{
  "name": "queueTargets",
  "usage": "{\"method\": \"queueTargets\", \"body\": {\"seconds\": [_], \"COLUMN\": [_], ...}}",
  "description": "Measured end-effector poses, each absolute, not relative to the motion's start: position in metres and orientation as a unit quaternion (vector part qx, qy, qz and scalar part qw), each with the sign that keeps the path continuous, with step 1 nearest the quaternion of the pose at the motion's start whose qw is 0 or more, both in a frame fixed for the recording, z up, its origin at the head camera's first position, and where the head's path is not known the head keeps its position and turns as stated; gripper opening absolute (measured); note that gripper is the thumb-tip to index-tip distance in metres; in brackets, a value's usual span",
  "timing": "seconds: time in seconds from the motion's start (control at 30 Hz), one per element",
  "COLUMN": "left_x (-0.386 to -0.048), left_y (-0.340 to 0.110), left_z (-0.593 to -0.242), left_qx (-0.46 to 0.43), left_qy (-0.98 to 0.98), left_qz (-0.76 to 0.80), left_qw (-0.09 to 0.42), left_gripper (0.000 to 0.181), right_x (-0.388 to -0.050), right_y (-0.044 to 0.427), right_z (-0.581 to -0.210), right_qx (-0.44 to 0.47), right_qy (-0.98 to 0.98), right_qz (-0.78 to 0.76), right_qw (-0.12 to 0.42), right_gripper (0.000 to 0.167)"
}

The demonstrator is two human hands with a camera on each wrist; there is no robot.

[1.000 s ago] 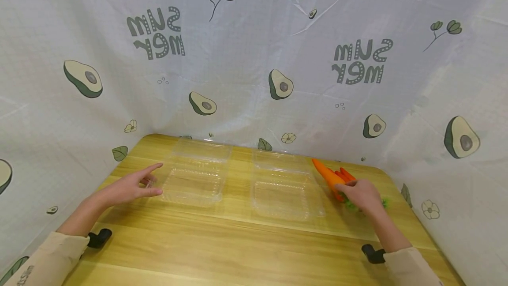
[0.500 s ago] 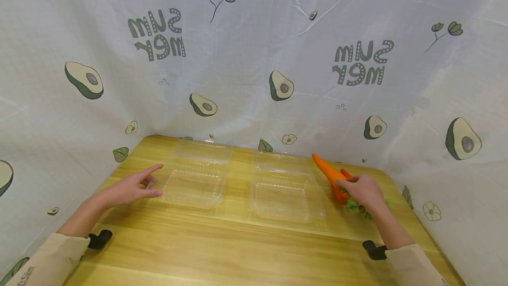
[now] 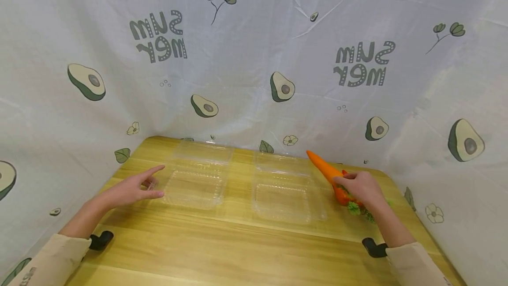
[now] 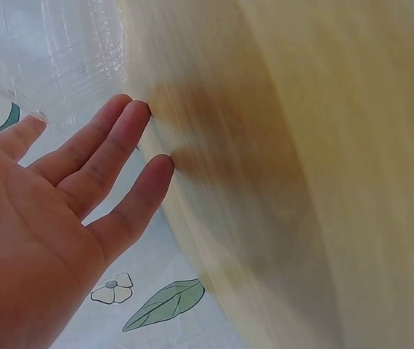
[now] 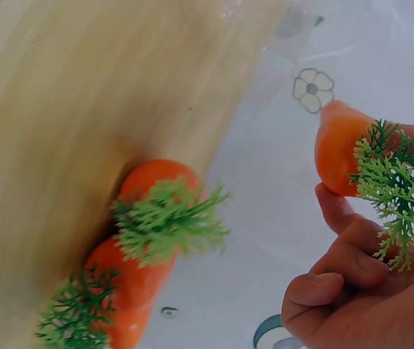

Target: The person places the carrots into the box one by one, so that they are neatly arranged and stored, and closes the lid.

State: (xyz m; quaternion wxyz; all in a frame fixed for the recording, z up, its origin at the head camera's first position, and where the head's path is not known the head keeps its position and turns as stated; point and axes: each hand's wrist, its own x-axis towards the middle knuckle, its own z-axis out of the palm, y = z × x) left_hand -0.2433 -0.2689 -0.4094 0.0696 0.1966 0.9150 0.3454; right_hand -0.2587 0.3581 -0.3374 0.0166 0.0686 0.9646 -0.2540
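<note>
An orange carrot [image 3: 322, 166] with green leafy tops is pinched between the thumb and fingers of my right hand [image 3: 362, 186], its narrow tip toward the back of the table. In the right wrist view, this carrot [image 5: 340, 149] is up off the table, apart from two carrots [image 5: 156, 177] lying below. My left hand [image 3: 132, 186], fingers spread and loosely bent, hovers beside the left edge of a clear plastic box [image 3: 193, 184]. Whether it touches the box I cannot tell. A second clear plastic box [image 3: 282, 200] stands with its lid raised, left of the carrots.
A wooden table [image 3: 222, 250] spreads out under both hands. White cloth [image 3: 238, 56] printed with avocados hangs behind it and at both sides. Both boxes stand toward the back, lids leaning away, with a strip of wood between them.
My right hand has raised the carrot off the other carrots and drawn it slightly left, showing more of its leaves. My left hand has stayed in place.
</note>
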Motion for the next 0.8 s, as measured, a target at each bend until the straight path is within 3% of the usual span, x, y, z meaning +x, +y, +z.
{"method": "queueTargets", "body": {"seconds": [0.47,0.8], "left_x": [-0.244,-0.244], "left_y": [-0.267,-0.267], "left_z": [-0.408,-0.409], "left_qx": [0.195,0.197], "left_qy": [0.914,0.912], "left_qz": [0.347,0.351], "left_qw": [0.070,0.072], "left_gripper": [0.088,0.087], "right_x": [-0.262,-0.271], "right_y": [0.335,0.314], "right_z": [-0.325,-0.326], "right_qx": [0.024,-0.015], "right_qy": [0.966,0.960], "right_qz": [-0.257,-0.280], "right_qw": [0.023,0.018], "right_gripper": [0.071,0.055]}}
